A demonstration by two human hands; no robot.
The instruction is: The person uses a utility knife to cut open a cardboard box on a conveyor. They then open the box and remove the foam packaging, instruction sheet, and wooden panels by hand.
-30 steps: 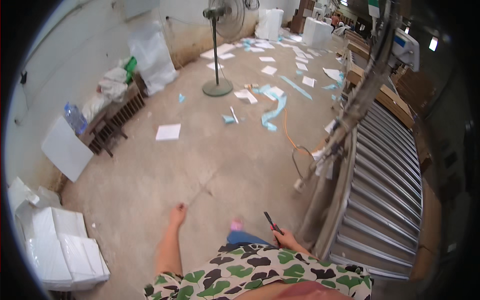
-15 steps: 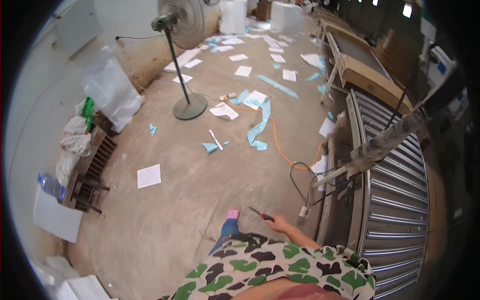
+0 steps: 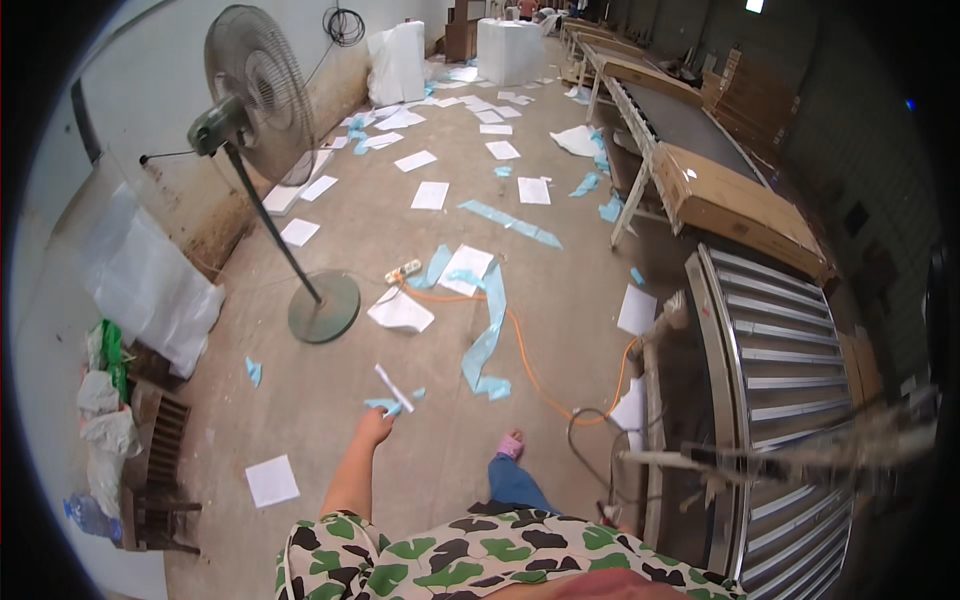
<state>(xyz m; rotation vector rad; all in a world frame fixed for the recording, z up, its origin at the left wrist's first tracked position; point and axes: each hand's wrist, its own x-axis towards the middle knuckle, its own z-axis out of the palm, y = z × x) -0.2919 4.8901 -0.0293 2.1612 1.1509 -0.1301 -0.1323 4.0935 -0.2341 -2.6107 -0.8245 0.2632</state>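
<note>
My left hand [image 3: 375, 426] hangs over the floor at the end of a bare forearm, nothing visible in it. Its fingers are apart and overlap in view a light-blue scrap [image 3: 393, 406] on the floor, beside a narrow white strip [image 3: 394, 388]. I cannot see it touch either. Only a sliver of my right hand [image 3: 625, 524] shows at the lower right, by the dark frame of the roller conveyor; its fingers are hidden. A small dark and reddish bit [image 3: 606, 513] next to it is too unclear to name. One pink shoe [image 3: 511, 444] is on the concrete.
White sheets [image 3: 430, 195] and blue strips [image 3: 485, 350] litter the floor. An orange cable [image 3: 520, 350] runs to a power strip [image 3: 404, 271]. A standing fan [image 3: 325, 305] is on the left, near wooden chairs [image 3: 160, 440]. Along the right runs a roller conveyor [image 3: 785, 350] with a cardboard piece [image 3: 740, 205].
My view has swung up and forward. The left arm has come into view. My right hand, which held a thin dark tool with a black and red handle, is now mostly out of sight.
</note>
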